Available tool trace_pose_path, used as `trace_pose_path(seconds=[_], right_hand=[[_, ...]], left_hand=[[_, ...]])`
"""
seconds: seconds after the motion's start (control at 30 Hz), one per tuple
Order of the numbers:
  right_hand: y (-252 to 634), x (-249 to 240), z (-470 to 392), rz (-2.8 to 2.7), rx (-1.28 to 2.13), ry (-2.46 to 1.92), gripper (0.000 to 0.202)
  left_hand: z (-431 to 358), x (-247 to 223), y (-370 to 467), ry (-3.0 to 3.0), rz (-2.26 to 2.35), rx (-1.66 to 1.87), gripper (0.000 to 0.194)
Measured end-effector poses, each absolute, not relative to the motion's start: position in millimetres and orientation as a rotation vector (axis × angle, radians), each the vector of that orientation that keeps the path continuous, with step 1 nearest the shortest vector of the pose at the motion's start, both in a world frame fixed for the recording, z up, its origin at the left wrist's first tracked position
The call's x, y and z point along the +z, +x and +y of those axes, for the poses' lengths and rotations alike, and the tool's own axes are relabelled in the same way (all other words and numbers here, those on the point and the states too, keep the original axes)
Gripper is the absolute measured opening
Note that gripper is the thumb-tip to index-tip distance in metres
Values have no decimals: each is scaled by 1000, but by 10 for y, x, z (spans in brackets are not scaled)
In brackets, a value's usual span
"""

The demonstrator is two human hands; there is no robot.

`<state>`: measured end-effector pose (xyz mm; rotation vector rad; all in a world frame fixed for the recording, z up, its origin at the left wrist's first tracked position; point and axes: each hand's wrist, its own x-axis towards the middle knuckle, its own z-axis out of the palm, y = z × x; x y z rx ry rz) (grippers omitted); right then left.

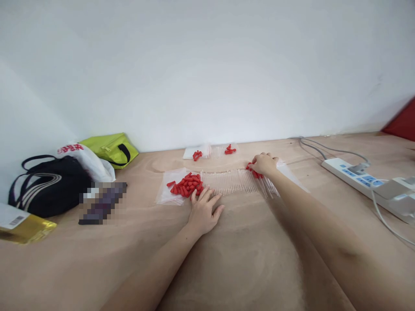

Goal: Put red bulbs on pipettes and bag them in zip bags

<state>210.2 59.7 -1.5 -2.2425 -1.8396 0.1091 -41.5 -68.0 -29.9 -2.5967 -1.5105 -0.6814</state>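
Note:
A pile of small red rubber bulbs (186,185) lies on clear plastic bags at the left of a row of thin clear tubes (230,182). My left hand (203,211) rests palm down with fingers spread, its fingertips at the pile's edge and the near ends of the tubes. At the row's right end, my right hand (266,164) has its fingers bent in a pinch at a red rubber bulb (249,166). Below it, several tubes fan out, with more red under the fingers; the fingertips are partly hidden. Clear plastic bags (290,175) lie beyond that hand.
Farther back, two small groups of red bulbs (197,155) lie on clear bags near the wall. At left are a black bag (52,183), a white plastic bag (97,166), a lime-green bag (110,149) and a blurred-out item. A power strip (359,177) with cables lies at right.

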Motion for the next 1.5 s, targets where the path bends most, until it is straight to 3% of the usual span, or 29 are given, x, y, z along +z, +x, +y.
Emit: trace_pose_path(seconds=[0.27, 0.47, 0.6, 0.8, 1.0, 1.13, 1.5], right_hand=[[2018, -98, 151, -1505, 423, -1566, 20], [1740, -334, -456, -1755, 418, -1092, 16], [1701, -361, -545, -1832, 343, -1051, 3], [1656, -384, -547, -1892, 289, -988, 9], [1629, -392, -560, -1936, 223, -962, 19], [1645, -366, -544, -1928, 177, -977, 18], [1511, -338, -567, -1952, 373, -899, 19]], left_hand=[[-488, -137, -529, -2140, -1762, -858, 23], [-63, 31, -503, -1931, -2052, -618, 21], [134, 54, -433, -1919, -2126, -398, 26], [239, 19, -394, -1928, -2103, -266, 27], [136, 67, -291, -2058, -1977, -627, 23], [-212, 15, -315, -2432, -1535, -949, 16], [-595, -196, -455, -2656, -1346, -911, 20]])
